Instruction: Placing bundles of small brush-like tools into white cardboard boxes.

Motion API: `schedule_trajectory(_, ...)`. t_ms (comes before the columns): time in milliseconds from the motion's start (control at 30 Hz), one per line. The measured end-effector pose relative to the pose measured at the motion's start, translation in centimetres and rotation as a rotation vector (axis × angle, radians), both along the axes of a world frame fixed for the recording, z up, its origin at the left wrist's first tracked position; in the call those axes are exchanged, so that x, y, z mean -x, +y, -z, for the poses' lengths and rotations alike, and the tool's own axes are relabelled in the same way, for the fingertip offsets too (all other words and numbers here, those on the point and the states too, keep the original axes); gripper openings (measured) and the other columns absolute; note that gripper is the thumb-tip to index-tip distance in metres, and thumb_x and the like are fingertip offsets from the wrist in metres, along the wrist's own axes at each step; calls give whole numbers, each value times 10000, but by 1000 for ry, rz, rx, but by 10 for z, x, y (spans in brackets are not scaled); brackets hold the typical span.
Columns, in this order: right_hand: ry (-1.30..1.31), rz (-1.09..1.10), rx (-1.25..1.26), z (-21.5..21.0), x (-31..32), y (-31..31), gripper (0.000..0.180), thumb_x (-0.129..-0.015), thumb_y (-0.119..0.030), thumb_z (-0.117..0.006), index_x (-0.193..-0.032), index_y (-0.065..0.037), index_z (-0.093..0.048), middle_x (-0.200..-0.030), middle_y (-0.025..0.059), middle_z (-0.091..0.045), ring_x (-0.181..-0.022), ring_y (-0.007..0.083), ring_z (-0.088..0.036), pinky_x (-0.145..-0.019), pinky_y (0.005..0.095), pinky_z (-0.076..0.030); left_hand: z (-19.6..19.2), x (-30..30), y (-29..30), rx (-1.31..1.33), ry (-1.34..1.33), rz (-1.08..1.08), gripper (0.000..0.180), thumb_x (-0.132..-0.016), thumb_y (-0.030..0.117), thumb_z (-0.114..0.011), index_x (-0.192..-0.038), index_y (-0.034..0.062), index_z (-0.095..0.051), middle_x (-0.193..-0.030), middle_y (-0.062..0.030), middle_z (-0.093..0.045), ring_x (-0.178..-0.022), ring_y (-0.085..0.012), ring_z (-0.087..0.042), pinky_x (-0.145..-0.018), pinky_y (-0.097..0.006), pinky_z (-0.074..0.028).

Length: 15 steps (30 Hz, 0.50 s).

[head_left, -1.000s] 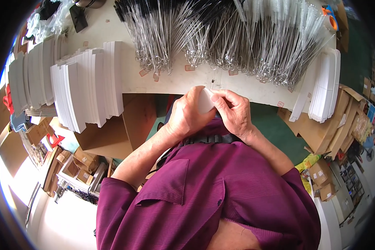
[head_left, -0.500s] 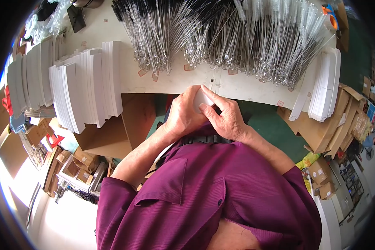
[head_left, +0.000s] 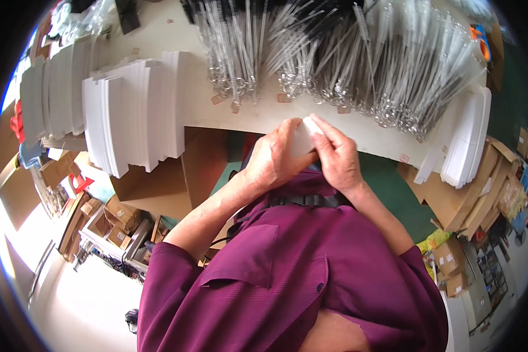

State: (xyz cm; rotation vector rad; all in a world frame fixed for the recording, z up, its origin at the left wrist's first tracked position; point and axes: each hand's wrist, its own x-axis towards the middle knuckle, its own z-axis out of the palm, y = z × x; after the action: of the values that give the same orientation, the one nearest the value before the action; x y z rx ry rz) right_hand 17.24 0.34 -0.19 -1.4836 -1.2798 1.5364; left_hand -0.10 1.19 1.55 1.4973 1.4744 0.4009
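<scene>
My left hand [head_left: 274,158] and my right hand [head_left: 336,154] meet at the near edge of the white table [head_left: 358,130], both closed around a small white card [head_left: 303,141]. The card is mostly hidden between the fingers; only its upper corner shows. Just beyond the hands lie several bundles of thin wire brushes with metal rings [head_left: 340,64], spread across the table top.
Stacks of white cards [head_left: 132,111] stand in rows at the left, and another white stack [head_left: 466,138] lies at the right end. Brown cardboard boxes [head_left: 152,182] sit under the table at left; more cartons [head_left: 452,199] crowd the right.
The hands have drawn closer together over the card, and the right hand's fingers have folded down onto it. The hands shifted slightly toward the body.
</scene>
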Motion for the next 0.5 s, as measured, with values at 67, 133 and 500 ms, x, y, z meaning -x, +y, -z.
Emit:
schedule_trajectory(67, 48, 58, 31, 13, -8, 1, 384, -1037, -118, -589, -1392, 29, -578, -956, 103, -731, -774, 87, -630, -704, 263, -528, 5, 14, -3, 34, 66, 112, 574, -787, 232, -818, -1237, -5, -552, -1029, -246, -695, -951, -422, -702, -817, -473, -571)
schedule_trajectory(133, 140, 95, 132, 21, -10, 1, 413, -1036, -110, -586, -1419, 37, -533, -903, 79, -717, -708, 77, -624, -631, 242, -520, 9, 32, -9, 77, 124, 174, 573, -781, 236, -817, -1228, -4, -552, -1016, -240, -691, -948, -422, -697, -817, -479, -566)
schedule_trajectory(500, 192, 123, 181, 29, -9, 7, 447, -1033, -158, -605, -1412, 59, -510, -972, 112, -741, -767, 119, -670, -685, 261, -563, 16, 67, -20, 77, 227, 110, 571, -779, 251, -813, -1212, -17, -554, -1055, -247, -681, -978, -414, -689, -837, -481, -560)
